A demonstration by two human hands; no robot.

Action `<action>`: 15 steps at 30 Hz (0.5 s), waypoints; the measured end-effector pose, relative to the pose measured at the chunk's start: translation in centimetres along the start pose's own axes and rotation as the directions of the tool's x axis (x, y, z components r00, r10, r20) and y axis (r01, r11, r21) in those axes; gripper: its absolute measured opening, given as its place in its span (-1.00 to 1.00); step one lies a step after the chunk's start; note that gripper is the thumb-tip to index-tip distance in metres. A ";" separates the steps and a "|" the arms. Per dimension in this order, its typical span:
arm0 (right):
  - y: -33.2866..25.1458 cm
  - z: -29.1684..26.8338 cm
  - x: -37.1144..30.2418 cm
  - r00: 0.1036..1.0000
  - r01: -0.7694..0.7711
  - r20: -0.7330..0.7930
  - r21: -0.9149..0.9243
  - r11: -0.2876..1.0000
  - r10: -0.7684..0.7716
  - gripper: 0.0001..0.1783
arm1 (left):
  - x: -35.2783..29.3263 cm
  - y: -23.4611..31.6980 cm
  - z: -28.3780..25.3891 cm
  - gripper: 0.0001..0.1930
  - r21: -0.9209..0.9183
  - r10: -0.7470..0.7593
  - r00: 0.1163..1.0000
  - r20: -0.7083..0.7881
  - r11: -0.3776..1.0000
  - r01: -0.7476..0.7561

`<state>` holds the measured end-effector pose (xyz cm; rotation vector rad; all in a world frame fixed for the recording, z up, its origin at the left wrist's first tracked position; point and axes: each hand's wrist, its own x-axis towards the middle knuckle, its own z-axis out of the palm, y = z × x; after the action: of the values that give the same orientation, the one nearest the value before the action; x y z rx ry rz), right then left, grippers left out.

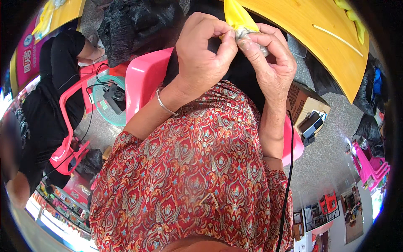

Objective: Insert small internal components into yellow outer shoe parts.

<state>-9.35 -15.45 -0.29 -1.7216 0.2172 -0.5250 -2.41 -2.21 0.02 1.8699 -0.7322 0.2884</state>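
Note:
A pointed piece of smooth yellow material (pixel 239 16), perhaps cloth, stands between my two hands above my lap, at the table's near edge. Its lower end meets a crumpled grey-white bit (pixel 242 32). My left hand (pixel 206 52) pinches the yellow piece's lower left edge between thumb and forefinger. On the other side, my right hand (pixel 272 59) closes thumb and fingers on the grey-white bit and the yellow edge. Part of the grey-white bit is hidden behind my right fingers, so I cannot tell what it is.
The yellow table (pixel 310 21) holds a thin pale stick (pixel 338 40) and more yellow pieces (pixel 357 23). A cardboard box (pixel 300 103) carrying black devices stands right of my pink chair (pixel 142 77). Black bags (pixel 138 29) lie ahead; another person (pixel 63 71) sits to the left.

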 end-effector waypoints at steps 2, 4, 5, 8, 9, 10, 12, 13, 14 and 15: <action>-0.1 0.2 0.1 0.997 0.065 -0.030 -0.067 0.996 -0.067 -0.81 | 0.0 0.0 0.0 -0.83 0.044 0.068 0.998 -0.012 0.997 -0.067; 0.0 0.2 0.2 0.989 0.129 -0.053 -0.135 0.982 -0.137 -0.81 | 0.0 0.0 0.1 -0.82 0.089 0.137 0.990 -0.024 0.987 -0.134; 0.3 0.3 0.1 0.990 0.109 -0.073 -0.112 0.988 -0.118 -0.80 | -0.2 0.1 0.2 -0.80 0.100 0.160 0.987 -0.022 0.982 -0.157; -0.2 0.5 -0.1 0.994 -0.004 -0.106 -0.015 1.000 0.002 -0.78 | -0.5 0.0 0.3 -0.78 0.117 0.206 0.978 -0.021 0.972 -0.203; -0.6 0.5 -0.2 0.989 -0.098 -0.108 0.061 0.993 0.104 -0.77 | -0.6 0.0 0.3 -0.78 0.124 0.227 0.974 -0.022 0.967 -0.223; -0.7 0.4 -0.3 0.988 -0.099 -0.109 0.061 0.993 0.106 -0.77 | -0.7 -0.1 0.3 -0.78 0.123 0.226 0.974 -0.021 0.967 -0.222; -0.9 0.1 -0.4 0.984 -0.165 -0.038 0.131 0.978 0.171 -0.65 | -0.8 -0.3 0.5 -0.78 0.111 0.277 0.961 -0.026 0.956 -0.273; -0.8 0.2 -0.3 0.984 -0.166 -0.039 0.131 0.977 0.172 -0.65 | -0.7 -0.3 0.6 -0.78 0.110 0.277 0.960 -0.024 0.956 -0.273; -0.7 0.3 -0.3 0.986 -0.149 -0.054 0.100 0.984 0.155 -0.66 | -0.6 -0.2 0.7 -0.78 0.118 0.301 0.953 -0.020 0.947 -0.297; -0.5 0.3 -0.2 0.988 -0.132 -0.067 0.069 0.989 0.137 -0.66 | -0.5 -0.2 0.7 -0.77 0.128 0.325 0.946 -0.017 0.939 -0.320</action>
<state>-9.46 -14.97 0.14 -1.6147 0.3612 -0.4892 -2.80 -2.64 -0.69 1.8493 -1.0162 0.5894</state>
